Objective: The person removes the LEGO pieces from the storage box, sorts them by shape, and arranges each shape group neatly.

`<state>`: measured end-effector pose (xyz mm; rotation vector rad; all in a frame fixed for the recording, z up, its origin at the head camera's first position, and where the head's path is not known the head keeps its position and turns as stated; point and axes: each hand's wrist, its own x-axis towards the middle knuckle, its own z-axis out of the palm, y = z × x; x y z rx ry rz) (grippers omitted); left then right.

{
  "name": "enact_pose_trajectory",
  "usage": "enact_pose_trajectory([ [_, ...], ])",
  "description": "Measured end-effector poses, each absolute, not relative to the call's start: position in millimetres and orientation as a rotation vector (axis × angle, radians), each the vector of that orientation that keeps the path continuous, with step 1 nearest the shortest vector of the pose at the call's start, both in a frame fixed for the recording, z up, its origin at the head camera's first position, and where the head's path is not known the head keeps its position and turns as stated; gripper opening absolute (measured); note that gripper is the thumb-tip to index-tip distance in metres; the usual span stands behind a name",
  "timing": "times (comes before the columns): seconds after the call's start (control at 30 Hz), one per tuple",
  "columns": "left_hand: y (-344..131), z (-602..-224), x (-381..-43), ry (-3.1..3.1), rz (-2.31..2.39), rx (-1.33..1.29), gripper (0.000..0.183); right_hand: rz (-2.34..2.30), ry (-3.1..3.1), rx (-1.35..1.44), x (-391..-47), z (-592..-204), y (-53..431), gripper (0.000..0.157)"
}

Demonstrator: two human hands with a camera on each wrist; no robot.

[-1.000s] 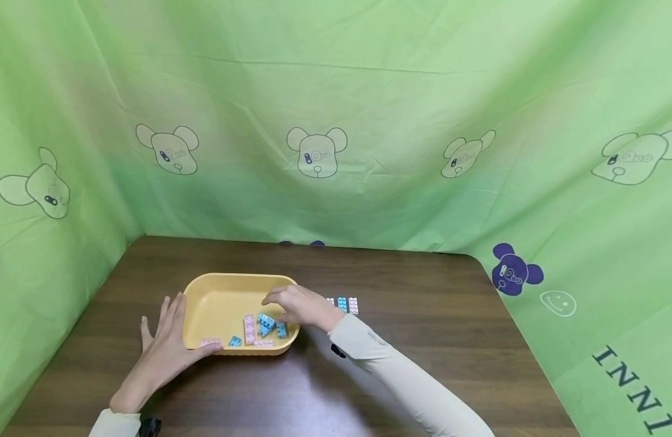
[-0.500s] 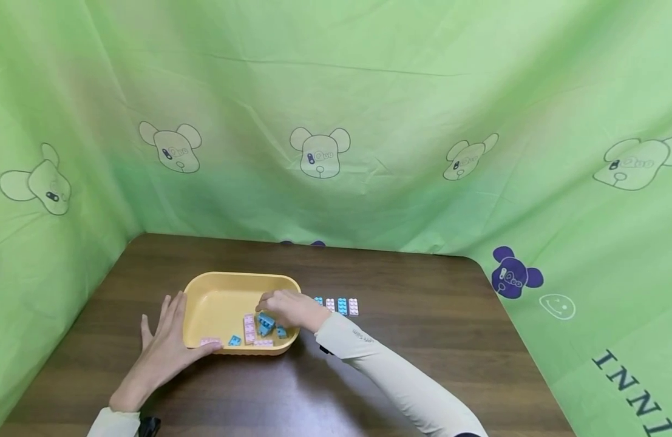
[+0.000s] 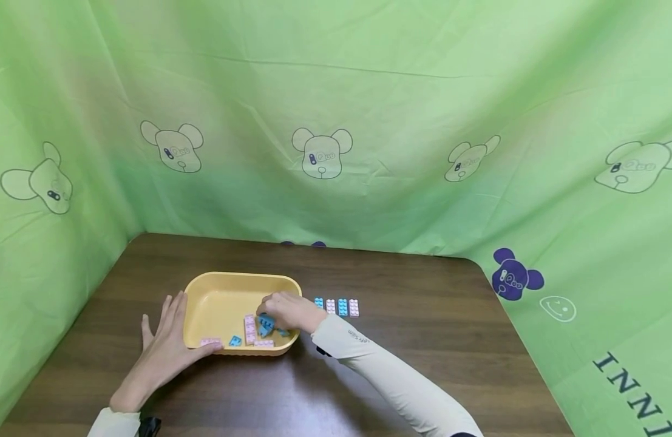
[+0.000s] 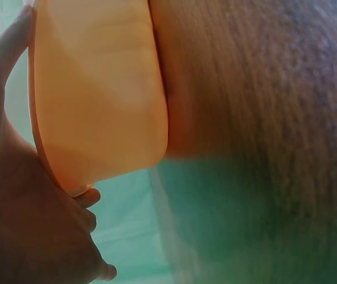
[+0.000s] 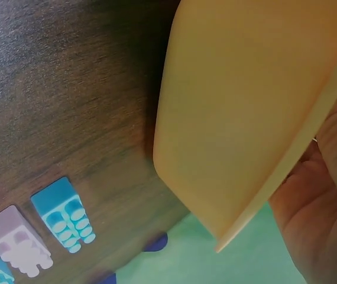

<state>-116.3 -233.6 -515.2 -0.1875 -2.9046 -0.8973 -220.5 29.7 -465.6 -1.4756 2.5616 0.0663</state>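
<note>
A yellow plastic bin (image 3: 221, 276) stands on the table, with pink and blue toy building bricks along its near side. My left hand (image 3: 163, 340) braces its left end, fingers straight along the outside and thumb over the front rim. My right hand (image 3: 286, 311) reaches over the right end into the bin, fingertips down at a group of blue bricks (image 3: 266, 326); whether it pinches one I cannot tell. Beside these lie a long pink brick (image 3: 250, 329), a small blue brick (image 3: 235, 341) and two pink bricks by the front wall. The bin's side hides the right fingertips in the right wrist view.
Right of the bin, a row of bricks alternating blue and pink lies on the brown wooden table (image 3: 412, 340), among them a blue brick (image 3: 343, 307) and a pink brick (image 3: 354, 308). A green printed curtain (image 3: 379, 206) borders the table behind and at the sides.
My right hand has shifted left and lowered deeper into the bin, over the blue bricks. More of the brick row now shows beside the right wrist. The left hand stays put.
</note>
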Motion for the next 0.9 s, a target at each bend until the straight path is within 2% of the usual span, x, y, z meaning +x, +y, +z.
enact_pose_trajectory([
  [0.63, -234.2, -512.5, -115.6, -2.912, -0.909, -0.183, 0.136, 0.167, 2.574, -1.453, -219.0, -471.9, 19.8, 0.027],
  [0.9, -234.2, -513.5, -116.9, -2.909, -0.915, -0.189, 0.136, 0.179, 2.555, -1.446, -221.0, -470.3, 20.5, 0.035],
])
